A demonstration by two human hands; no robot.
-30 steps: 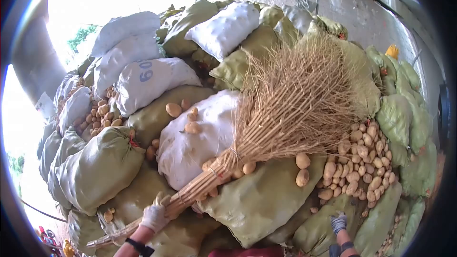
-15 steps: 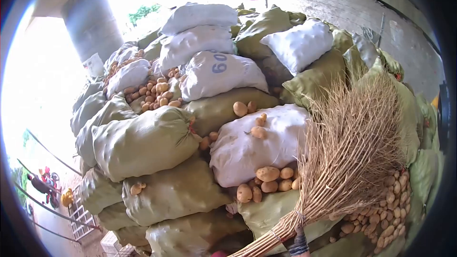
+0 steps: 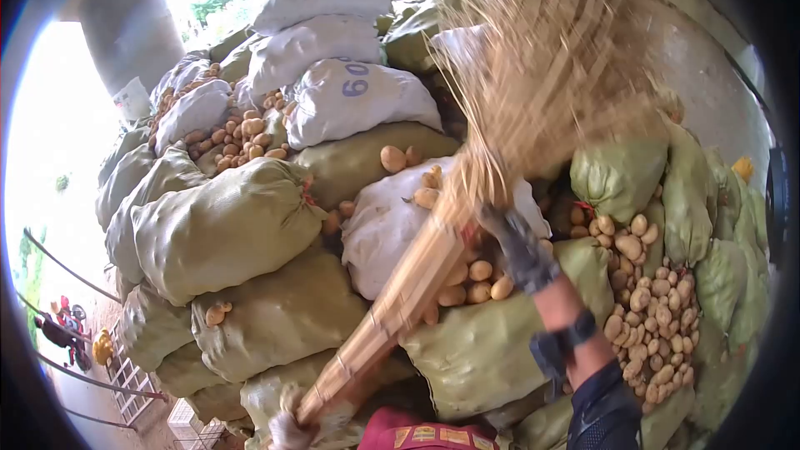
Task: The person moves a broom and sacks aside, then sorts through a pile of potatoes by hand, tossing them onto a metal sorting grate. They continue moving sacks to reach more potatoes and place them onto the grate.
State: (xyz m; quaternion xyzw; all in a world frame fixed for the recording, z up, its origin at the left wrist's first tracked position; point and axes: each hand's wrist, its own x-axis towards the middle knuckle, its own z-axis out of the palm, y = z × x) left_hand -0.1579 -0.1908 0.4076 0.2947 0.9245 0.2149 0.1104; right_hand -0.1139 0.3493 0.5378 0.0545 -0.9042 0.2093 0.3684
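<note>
A large twig broom (image 3: 392, 292) slants across the view, its bristles blurred and raised at the upper right. My left hand (image 3: 292, 432), in a pale glove, is wrapped round the end of its handle at the bottom. Higher up, my right hand (image 3: 518, 250), in a dark glove, is against the broom where the bristles begin; its fingers are partly hidden there. Under the broom lies a white sack (image 3: 387, 233) with loose potatoes (image 3: 479, 282) beside it. Green sacks (image 3: 500, 350) are stacked around.
White sacks (image 3: 321, 2) are piled at the back, one marked 60. More loose potatoes (image 3: 658, 325) lie among green sacks at the right. A concrete pillar (image 3: 133, 21) stands at the upper left. Lower left are a red motorcycle (image 3: 73, 329) and a white crate (image 3: 187, 421).
The broom has risen up and to the left, uncovering potatoes and sacks at the right. Both my hands and my right forearm have come into fuller view. The view has shifted slightly.
</note>
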